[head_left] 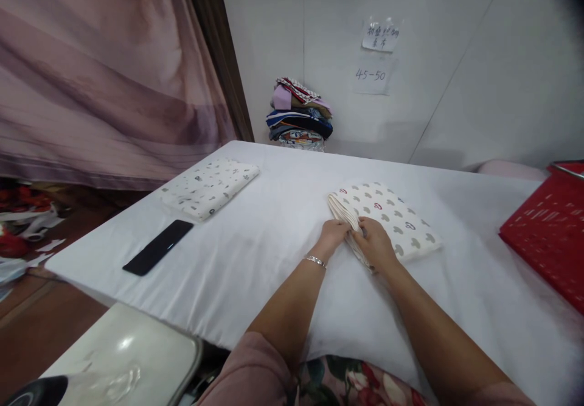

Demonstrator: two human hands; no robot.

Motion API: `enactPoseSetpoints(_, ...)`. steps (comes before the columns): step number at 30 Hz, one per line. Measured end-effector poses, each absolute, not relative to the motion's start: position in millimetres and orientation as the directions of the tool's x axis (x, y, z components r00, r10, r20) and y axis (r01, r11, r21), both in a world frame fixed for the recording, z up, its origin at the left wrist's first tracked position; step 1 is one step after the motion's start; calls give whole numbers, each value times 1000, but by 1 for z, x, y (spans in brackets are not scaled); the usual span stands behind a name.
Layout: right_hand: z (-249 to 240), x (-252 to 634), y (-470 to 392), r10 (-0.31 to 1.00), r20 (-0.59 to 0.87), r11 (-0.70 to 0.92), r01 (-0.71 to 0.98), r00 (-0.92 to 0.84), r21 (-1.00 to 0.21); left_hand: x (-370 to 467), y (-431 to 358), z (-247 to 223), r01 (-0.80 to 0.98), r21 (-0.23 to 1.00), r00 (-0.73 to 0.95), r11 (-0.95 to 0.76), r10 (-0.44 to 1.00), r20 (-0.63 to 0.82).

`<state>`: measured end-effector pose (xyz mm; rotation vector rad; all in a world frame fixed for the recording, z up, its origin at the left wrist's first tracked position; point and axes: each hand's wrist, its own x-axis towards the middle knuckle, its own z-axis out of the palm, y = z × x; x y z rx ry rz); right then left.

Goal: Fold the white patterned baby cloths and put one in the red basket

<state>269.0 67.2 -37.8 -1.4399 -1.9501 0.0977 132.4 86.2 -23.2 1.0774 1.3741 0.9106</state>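
A folded cream cloth [387, 211] with grey and red prints lies on the white-covered table [274, 235], its layered edge turned toward me. My left hand [335, 235], with a silver bracelet on the wrist, pinches that layered edge. Right beside it, my right hand [375, 245] grips the same edge, thumb and fingers closed around the layers. The two hands almost touch. Another folded white cloth [212, 187] with small dark prints rests at the table's left, and a black phone [159, 248] lies in front of it.
A red perforated basket [552, 229] stands at the right end of the table. Beyond the far edge is a stack of folded fabrics [298, 114] against the wall. A white stool [123, 357] sits at lower left. A pink curtain [104, 71] hangs on the left.
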Motion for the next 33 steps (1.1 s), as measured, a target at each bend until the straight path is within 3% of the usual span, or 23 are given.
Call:
enactPoseSetpoints(8, -34, 266, 65, 884, 431, 341, 878, -179, -335, 132, 86, -16, 160, 944, 48, 287, 953, -298)
enactPoseSetpoints(14, -36, 267, 65, 880, 453, 336, 862, -144, -380, 117, 89, -15, 365, 903, -23, 227, 972, -235)
enactPoseSetpoints(17, -35, 267, 64, 885, 448, 329, 849, -124, -414, 112, 90, -15, 586, 790, -112, 180, 984, -141)
enactPoseSetpoints(20, -34, 267, 64, 886, 449, 323, 844, -111, -429, 115, 91, -16, 741, 656, -91, 142, 990, -112)
enactPoseSetpoints(29, -31, 267, 65, 894, 429, 335, 825, -126, -455, 123, 99, -21, 556, 810, 2, 188, 974, -227)
enactPoseSetpoints(33, -31, 267, 64, 896, 428, 327, 827, -118, -458, 124, 94, -18, 560, 816, -64, 144, 989, -130)
